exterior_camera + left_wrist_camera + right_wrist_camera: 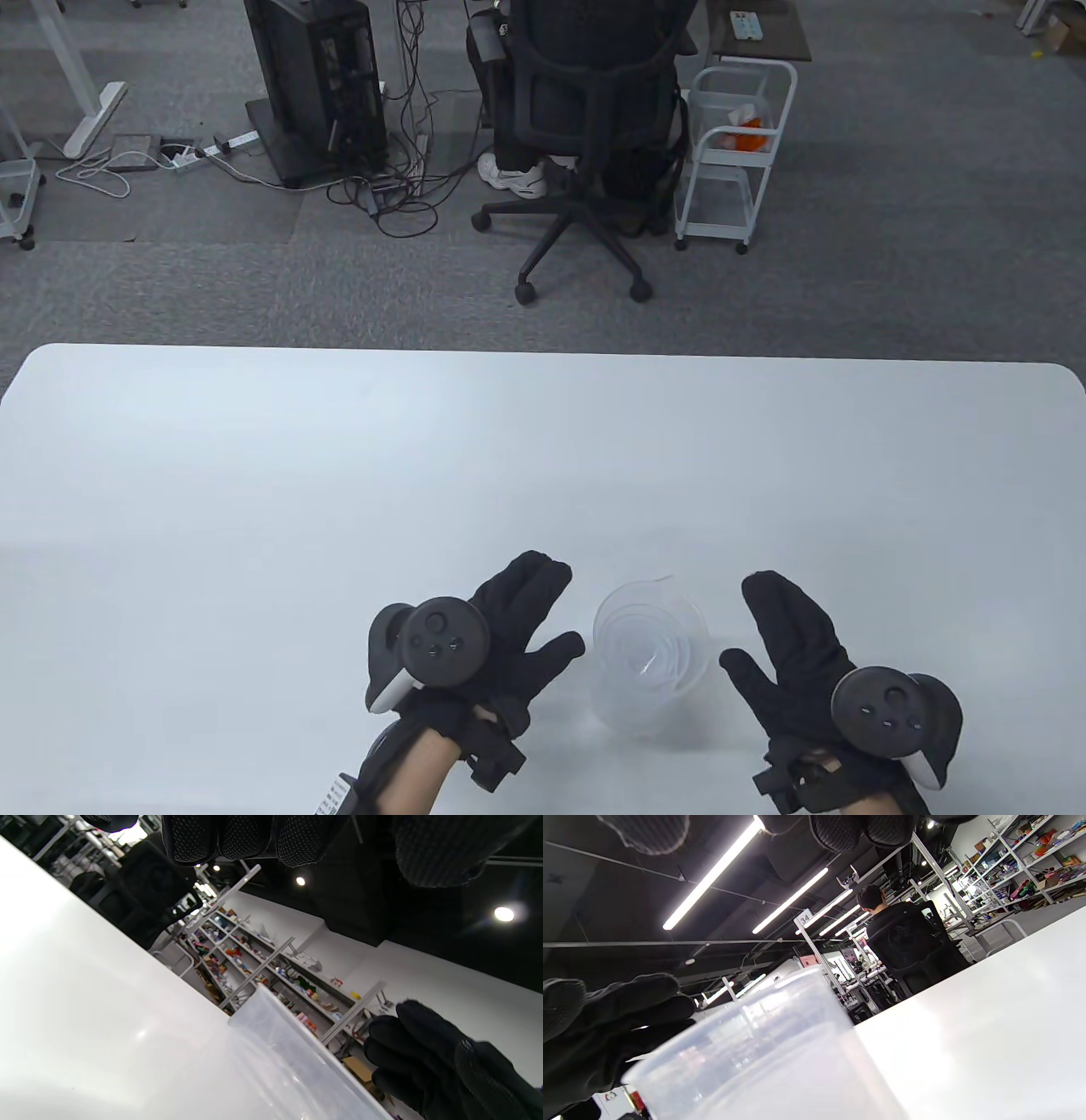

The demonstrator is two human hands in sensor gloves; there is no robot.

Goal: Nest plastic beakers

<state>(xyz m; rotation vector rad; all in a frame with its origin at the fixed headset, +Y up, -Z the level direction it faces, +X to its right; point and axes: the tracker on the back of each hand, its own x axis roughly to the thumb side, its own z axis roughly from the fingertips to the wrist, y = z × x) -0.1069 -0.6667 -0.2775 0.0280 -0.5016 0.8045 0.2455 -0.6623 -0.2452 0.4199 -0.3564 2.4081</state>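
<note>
A white sign [804,918] atop a post behind the table carries the number "34", seen in the right wrist view. A white label [333,796] at the left wrist bears dark print too small to read. Items on the far shelves [271,974] show only colours, no legible writing. The beakers [652,658] show no readable marks.

— How many beakers [652,658] are nested there?
— Cannot tell — the clear walls blur into one another near the table's [254,509] front edge.
— And the wrist views?
— Both crop the stack at the bottom edge. The left hand's [237,836] fingers run off the top — so do the right hand's [848,827].
</note>
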